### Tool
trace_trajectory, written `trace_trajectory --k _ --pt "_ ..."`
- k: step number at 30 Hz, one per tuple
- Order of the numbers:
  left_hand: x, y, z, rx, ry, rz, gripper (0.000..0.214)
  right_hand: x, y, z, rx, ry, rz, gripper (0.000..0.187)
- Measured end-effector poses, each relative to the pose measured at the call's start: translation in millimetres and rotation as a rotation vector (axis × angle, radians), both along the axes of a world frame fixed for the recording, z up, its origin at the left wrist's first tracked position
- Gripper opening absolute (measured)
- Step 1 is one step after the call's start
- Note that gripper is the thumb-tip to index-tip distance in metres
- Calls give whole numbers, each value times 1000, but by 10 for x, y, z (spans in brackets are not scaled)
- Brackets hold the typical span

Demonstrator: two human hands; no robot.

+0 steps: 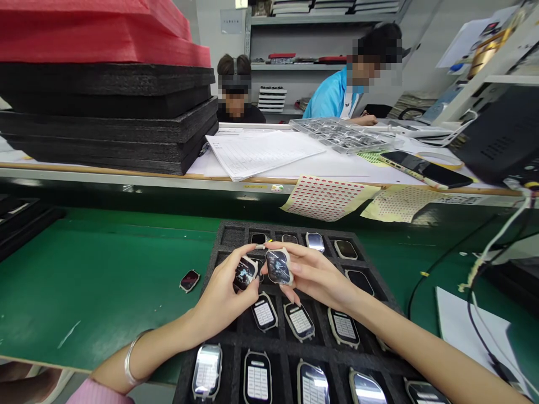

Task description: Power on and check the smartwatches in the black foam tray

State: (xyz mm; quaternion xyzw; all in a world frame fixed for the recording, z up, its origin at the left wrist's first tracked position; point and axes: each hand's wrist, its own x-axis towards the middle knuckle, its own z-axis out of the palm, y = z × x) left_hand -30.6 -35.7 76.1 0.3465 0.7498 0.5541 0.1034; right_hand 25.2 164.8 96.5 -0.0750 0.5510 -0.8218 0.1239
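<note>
A black foam tray [236, 359] lies on the green mat in front of me, its pockets filled with several smartwatch bodies, some with lit screens. My left hand [223, 297] is closed on one watch body [245, 272] with a lit screen, held above the tray. My right hand [311, 275] pinches a second watch body [278, 266] right beside the first. The two watches almost touch over the tray's second row.
A loose watch body [189, 280] lies on the green mat [105, 269] left of the tray. Black and red foam trays [105, 95] are stacked on the raised shelf. Papers, sticker sheets [326, 197], a phone [429, 171] and cables [484, 264] lie right. Two people sit opposite.
</note>
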Motion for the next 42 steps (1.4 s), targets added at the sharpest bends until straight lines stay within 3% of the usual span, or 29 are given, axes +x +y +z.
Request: trace_trajectory --k 13,22,42 --pt "-22 -6 33 5 -37 -91 42 32 -55 11 129 48 -53 43" --pt "-25 -16 47 -21 -34 -20 48 46 -27 45 136 49 -39 45" --pt "-12 -27 51 -5 -1 -63 45 47 -21 43 175 55 -57 45"
